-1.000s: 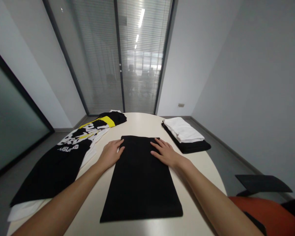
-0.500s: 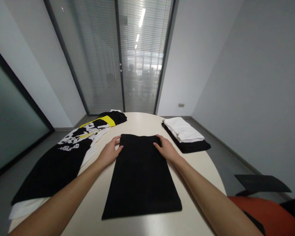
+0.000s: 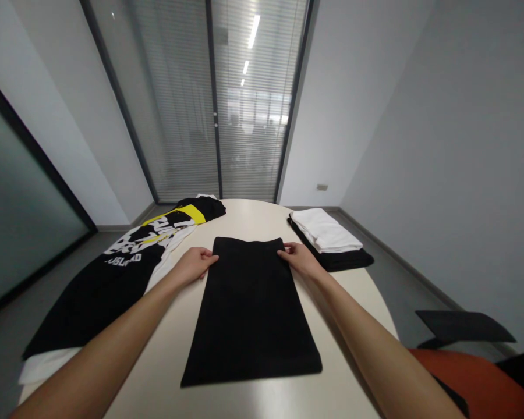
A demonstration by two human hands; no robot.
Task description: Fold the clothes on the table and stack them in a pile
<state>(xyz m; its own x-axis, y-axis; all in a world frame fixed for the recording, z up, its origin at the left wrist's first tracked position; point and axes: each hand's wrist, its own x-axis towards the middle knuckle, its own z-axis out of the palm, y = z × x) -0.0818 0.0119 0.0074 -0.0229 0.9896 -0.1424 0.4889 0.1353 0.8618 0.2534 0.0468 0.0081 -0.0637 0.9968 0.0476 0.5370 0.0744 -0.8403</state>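
The left hand (image 3: 194, 265) and right hand (image 3: 302, 259) pinch opposite side edges of the folded black cloth (image 3: 251, 308) near its far end. It lies flat on the table (image 3: 244, 401), left of the white cloth (image 3: 325, 230).

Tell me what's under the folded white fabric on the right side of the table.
Black fabric lies under the folded white fabric, its near and left edges showing. Its middle is covered, so anything else hidden between them cannot be seen.

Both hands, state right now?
Left hand: closed, pinching the black folded cloth at its left edge.
Right hand: closed, pinching its right edge.
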